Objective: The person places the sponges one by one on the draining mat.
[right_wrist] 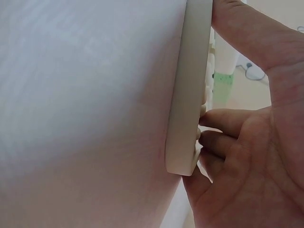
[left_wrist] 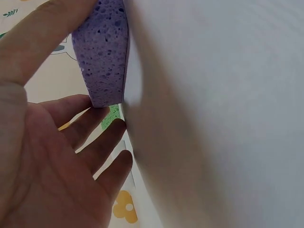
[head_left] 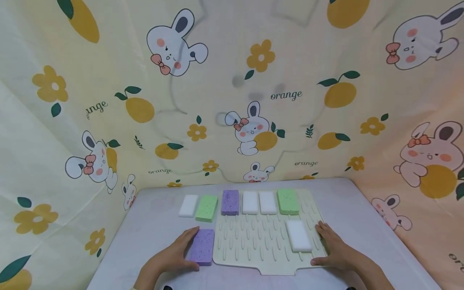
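On the table to the left of a cream ridged mat (head_left: 250, 257), a purple sponge (head_left: 204, 247) lies flat. My left hand (head_left: 175, 251) spans its left side, thumb at the near end and fingertips at the far end. The left wrist view has this sponge (left_wrist: 104, 57) side-on between thumb and fingers. My right hand (head_left: 335, 247) rests at the mat's right edge, fingers spread over the ridges and thumb at the near corner. Close to those fingers, a white sponge (head_left: 299, 236) lies tilted on the mat. The mat's thick edge (right_wrist: 187, 95) shows in the right wrist view.
Along the mat's far side stand a second purple sponge (head_left: 230, 202), two white sponges (head_left: 250, 202) and a green sponge (head_left: 288, 201). Left of the mat lie another green sponge (head_left: 206, 208) and a white one (head_left: 188, 206). A patterned cloth (head_left: 217, 121) encloses the table.
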`<state>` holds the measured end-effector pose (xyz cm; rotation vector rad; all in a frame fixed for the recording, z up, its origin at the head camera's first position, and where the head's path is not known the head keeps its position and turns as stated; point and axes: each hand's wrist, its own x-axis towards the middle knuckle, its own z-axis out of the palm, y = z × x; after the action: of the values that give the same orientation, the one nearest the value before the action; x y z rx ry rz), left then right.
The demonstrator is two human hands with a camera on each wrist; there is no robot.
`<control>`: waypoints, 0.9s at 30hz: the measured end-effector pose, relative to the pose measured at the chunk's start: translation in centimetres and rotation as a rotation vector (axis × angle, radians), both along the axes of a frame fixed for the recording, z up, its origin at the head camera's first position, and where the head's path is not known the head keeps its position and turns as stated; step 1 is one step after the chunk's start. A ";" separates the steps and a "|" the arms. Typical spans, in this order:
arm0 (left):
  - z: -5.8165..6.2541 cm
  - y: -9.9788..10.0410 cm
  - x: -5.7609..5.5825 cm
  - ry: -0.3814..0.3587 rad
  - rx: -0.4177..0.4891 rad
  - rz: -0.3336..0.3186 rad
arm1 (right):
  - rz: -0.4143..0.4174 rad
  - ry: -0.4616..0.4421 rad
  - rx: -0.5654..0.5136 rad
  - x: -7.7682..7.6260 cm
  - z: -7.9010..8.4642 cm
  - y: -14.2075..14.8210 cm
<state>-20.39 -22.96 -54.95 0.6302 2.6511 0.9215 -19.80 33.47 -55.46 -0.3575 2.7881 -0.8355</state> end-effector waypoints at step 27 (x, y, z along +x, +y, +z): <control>0.8 -0.4 0.4 0.005 -0.001 0.075 | -0.004 0.010 0.006 0.0 -0.3 0.0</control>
<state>-20.03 -23.39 -54.16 0.5369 2.6959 0.9400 -19.83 33.43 -55.72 -0.3566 2.8009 -0.8281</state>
